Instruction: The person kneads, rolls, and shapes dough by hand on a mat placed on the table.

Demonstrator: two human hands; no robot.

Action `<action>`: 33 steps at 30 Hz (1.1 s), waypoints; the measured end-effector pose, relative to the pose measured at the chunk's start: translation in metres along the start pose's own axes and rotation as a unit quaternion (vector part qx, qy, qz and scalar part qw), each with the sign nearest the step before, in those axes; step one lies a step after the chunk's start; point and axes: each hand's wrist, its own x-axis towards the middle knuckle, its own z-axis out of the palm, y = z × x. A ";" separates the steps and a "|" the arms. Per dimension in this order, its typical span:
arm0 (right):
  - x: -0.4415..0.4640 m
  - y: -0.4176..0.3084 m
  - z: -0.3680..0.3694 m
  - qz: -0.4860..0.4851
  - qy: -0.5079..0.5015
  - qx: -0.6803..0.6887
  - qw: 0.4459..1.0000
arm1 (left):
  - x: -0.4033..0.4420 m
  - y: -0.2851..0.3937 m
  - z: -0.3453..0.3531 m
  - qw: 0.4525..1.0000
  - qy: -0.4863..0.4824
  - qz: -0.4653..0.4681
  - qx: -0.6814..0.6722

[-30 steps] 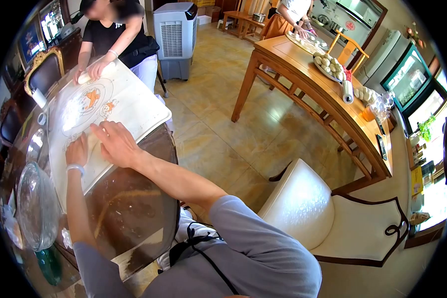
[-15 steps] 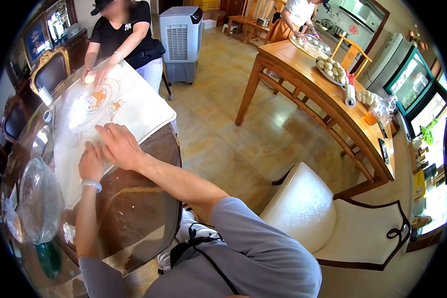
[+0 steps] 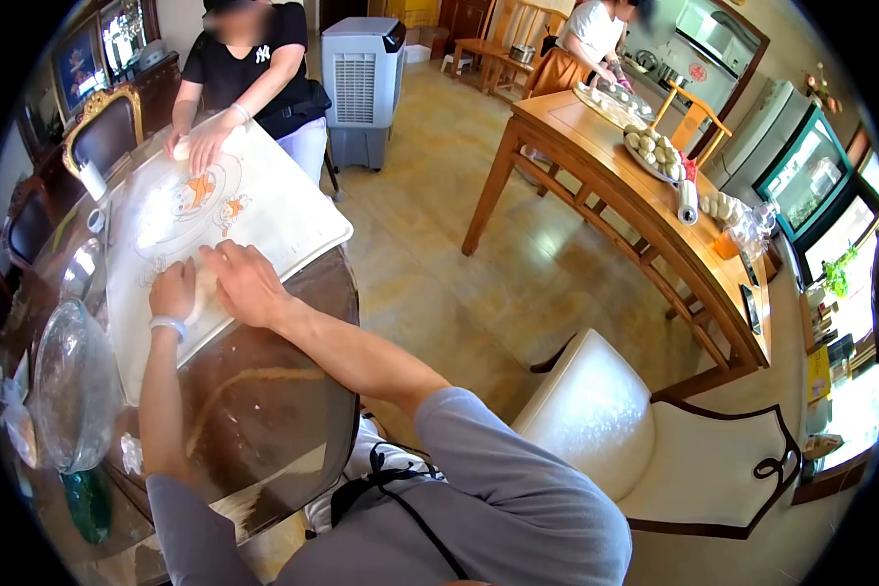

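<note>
A pale piece of dough point(image 3: 203, 296) lies on the white printed mat point(image 3: 288, 220) at the near edge of the round table. My left hand point(image 3: 173, 290), with a pale bangle at the wrist, presses against its left side, fingertips partly hidden. Over its right side bend the fingers of my right hand point(image 3: 246, 283), closed against the dough. Across the mat, a person in a black shirt point(image 3: 264, 73) has both hands on another piece of dough point(image 3: 182, 149).
Left of the mat stand a clear bowl point(image 3: 73, 391) and a dark green object point(image 3: 89, 506). A cream chair point(image 3: 591, 410) is at my right. The wooden table point(image 3: 596, 146) holds a plate of dough pieces point(image 3: 654, 151); another person point(image 3: 591, 34) works behind it. An air cooler point(image 3: 361, 93) stands at the back.
Both my hands have shifted slightly; the left moved a little up and apart from the right, exposing the dough between them. The far person's hands stay on their dough.
</note>
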 end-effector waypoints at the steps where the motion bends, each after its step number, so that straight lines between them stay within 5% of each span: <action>1: -0.001 0.002 0.000 0.002 0.003 -0.007 1.000 | -0.010 0.015 -0.015 0.999 0.023 -0.022 -0.002; 9: 0.001 -0.011 -0.006 0.006 0.016 0.012 1.000 | -0.039 0.013 -0.013 0.970 0.167 0.137 0.110; 23: 0.005 -0.002 -0.006 0.017 0.014 0.022 1.000 | -0.007 0.014 -0.001 0.998 -0.020 0.013 0.065; 31: 0.000 -0.003 -0.005 0.040 0.006 -0.001 0.999 | -0.040 0.010 -0.017 0.993 -0.022 0.108 0.034; 33: 0.000 -0.005 -0.004 0.046 -0.002 0.011 0.999 | -0.050 0.017 -0.030 0.995 -0.058 0.052 -0.064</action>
